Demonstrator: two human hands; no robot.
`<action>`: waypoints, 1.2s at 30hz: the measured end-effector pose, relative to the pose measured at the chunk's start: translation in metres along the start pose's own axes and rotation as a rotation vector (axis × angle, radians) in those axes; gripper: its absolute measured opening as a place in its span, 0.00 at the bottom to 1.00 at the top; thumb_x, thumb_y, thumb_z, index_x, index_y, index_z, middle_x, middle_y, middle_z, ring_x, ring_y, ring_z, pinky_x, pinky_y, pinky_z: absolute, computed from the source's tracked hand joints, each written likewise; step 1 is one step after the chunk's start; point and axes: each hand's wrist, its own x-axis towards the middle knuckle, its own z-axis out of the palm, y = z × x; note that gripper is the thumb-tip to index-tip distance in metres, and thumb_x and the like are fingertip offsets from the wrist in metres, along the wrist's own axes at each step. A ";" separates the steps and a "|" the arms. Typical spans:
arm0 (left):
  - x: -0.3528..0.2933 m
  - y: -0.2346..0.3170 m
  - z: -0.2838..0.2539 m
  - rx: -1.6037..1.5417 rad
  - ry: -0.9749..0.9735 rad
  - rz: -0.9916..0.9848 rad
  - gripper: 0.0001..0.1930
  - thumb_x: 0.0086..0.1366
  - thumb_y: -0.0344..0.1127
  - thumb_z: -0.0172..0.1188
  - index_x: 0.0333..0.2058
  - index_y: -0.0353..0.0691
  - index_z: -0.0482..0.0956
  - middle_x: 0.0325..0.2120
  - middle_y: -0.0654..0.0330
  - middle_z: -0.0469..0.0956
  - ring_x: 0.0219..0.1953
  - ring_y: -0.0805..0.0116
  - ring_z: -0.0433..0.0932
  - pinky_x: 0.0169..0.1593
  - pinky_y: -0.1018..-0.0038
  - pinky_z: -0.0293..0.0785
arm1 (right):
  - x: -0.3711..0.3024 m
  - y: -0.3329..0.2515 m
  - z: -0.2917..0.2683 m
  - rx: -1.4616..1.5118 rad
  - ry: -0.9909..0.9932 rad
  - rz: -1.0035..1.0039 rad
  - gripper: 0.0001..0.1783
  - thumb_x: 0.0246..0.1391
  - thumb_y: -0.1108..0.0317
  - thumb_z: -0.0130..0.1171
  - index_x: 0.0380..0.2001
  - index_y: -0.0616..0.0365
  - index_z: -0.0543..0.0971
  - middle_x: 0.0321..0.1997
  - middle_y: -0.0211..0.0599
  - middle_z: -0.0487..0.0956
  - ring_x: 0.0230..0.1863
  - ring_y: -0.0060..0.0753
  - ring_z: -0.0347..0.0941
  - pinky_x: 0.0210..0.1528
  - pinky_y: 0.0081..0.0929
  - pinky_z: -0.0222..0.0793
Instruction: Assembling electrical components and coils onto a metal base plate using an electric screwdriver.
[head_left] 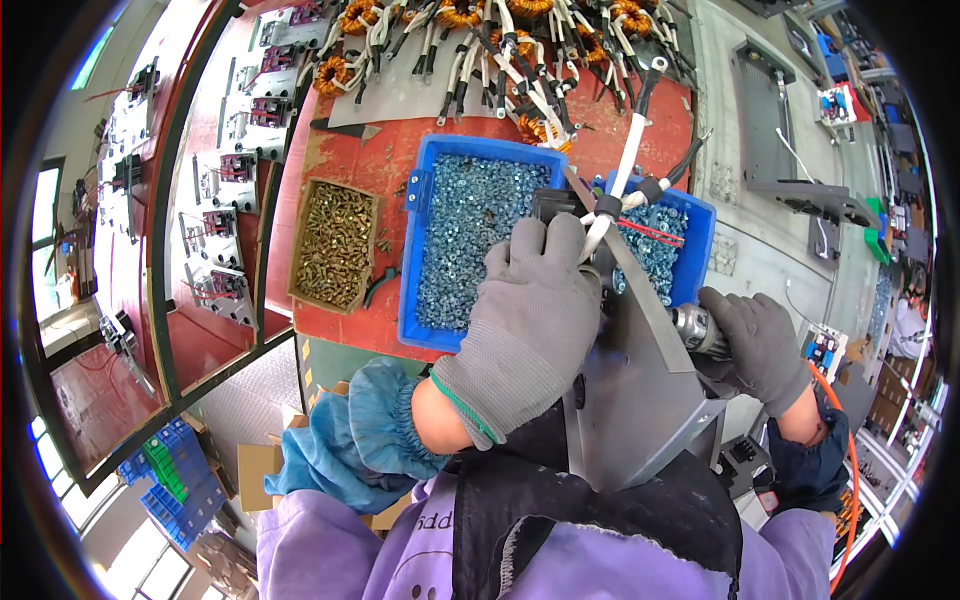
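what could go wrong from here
The grey metal part stands tilted, so it might slip if the left hand at its upper end eases off. The power tool in the right hand is close beside it and could scratch it. The white cable jutting upward might snag.

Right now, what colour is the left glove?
The left glove is grey, with a green cuff edge; the head view shows it best.
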 end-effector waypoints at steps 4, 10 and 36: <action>0.000 0.002 -0.001 -0.008 -0.034 -0.012 0.10 0.54 0.34 0.60 0.33 0.35 0.81 0.40 0.53 0.66 0.45 0.53 0.67 0.47 0.61 0.68 | 0.000 0.002 -0.003 0.001 -0.007 -0.020 0.48 0.26 0.53 0.75 0.55 0.59 0.69 0.30 0.34 0.74 0.30 0.36 0.73 0.33 0.33 0.64; 0.001 -0.004 -0.010 -0.036 -0.079 0.052 0.11 0.51 0.34 0.63 0.34 0.36 0.82 0.38 0.52 0.66 0.45 0.51 0.67 0.45 0.61 0.69 | 0.001 0.002 -0.003 0.017 -0.039 -0.029 0.49 0.25 0.52 0.75 0.55 0.59 0.68 0.30 0.34 0.75 0.30 0.37 0.73 0.33 0.33 0.65; 0.015 -0.014 -0.011 -0.117 -0.185 0.072 0.11 0.48 0.36 0.66 0.31 0.39 0.85 0.39 0.53 0.68 0.43 0.52 0.69 0.42 0.62 0.72 | -0.001 0.007 0.005 0.079 -0.005 -0.016 0.50 0.25 0.54 0.76 0.56 0.58 0.67 0.29 0.34 0.73 0.29 0.38 0.72 0.33 0.35 0.64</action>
